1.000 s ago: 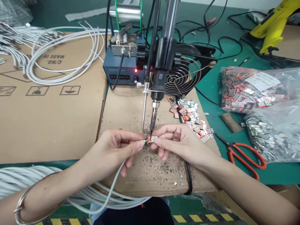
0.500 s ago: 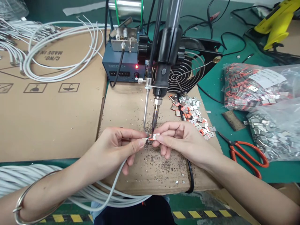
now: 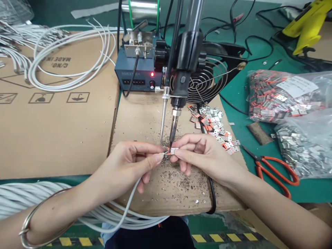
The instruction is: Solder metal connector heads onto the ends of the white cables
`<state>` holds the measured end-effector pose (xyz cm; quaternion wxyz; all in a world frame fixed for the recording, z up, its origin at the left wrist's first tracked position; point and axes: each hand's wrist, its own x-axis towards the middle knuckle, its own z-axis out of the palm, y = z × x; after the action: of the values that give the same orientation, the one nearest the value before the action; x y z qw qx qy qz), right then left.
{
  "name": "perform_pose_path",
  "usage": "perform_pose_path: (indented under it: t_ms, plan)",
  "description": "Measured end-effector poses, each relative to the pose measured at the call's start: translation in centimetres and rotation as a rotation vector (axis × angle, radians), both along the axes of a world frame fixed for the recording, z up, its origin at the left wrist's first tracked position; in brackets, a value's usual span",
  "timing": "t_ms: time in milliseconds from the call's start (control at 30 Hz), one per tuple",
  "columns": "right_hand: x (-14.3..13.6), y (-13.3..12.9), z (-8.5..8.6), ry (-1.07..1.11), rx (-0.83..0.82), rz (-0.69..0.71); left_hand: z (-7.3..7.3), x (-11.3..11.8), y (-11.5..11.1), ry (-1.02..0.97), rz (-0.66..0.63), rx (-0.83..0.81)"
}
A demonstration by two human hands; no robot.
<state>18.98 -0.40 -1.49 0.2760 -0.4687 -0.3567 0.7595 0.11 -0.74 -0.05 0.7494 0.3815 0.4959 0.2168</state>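
My left hand (image 3: pixel 138 162) pinches the end of a white cable (image 3: pixel 129 202) between thumb and forefinger. In my right hand (image 3: pixel 198 152) a small metal USB connector (image 3: pixel 174 150) with an orange part is gripped by thumb and fingertips. Cable end and connector meet under the tip of a soldering iron (image 3: pixel 173 129), held upright in a black clamp. Beside the iron, a thin metal guide tube (image 3: pixel 163 119) comes down close to the same spot. Whether the wires touch the connector's contacts is too small to tell.
Loose connectors (image 3: pixel 214 126) lie right of the iron, before a fan (image 3: pixel 199 81). Farther right are orange-handled scissors (image 3: pixel 278 169) and bags of connectors (image 3: pixel 282 100) and metal shells (image 3: pixel 298 148). A blue solder station (image 3: pixel 137 74) stands behind. Coiled white cables (image 3: pixel 33 74) lie left; more hang in front.
The whole view has shifted slightly, with everything a little farther right. Both hands keep their hold on the cable and the connector at the iron's tip.
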Motion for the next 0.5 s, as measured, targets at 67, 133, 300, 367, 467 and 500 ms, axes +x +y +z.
perform_pose_path:
  t_ms: [67, 133, 300, 367, 467, 500]
  plan:
    - [-0.04, -0.02, -0.01, 0.004, -0.002, -0.001, 0.16, 0.06, 0.02, 0.008, 0.002, -0.007]
    - [-0.07, -0.04, 0.00, 0.005, -0.013, -0.003, 0.28, 0.06, 0.01, 0.008, -0.003, -0.010]
    - [0.00, -0.05, 0.08, 0.026, -0.038, -0.009, 0.07, -0.04, 0.06, 0.009, -0.026, -0.003]
    - [0.01, -0.06, 0.10, 0.025, -0.037, -0.013, -0.08, -0.07, 0.10, 0.026, -0.031, -0.004]
    - [-0.11, -0.07, 0.08, -0.008, -0.011, -0.027, -0.17, -0.10, 0.10, 0.050, -0.042, 0.002]
    - [-0.17, -0.07, 0.07, -0.020, -0.004, -0.030, -0.15, -0.11, 0.09, 0.056, -0.042, 0.001]
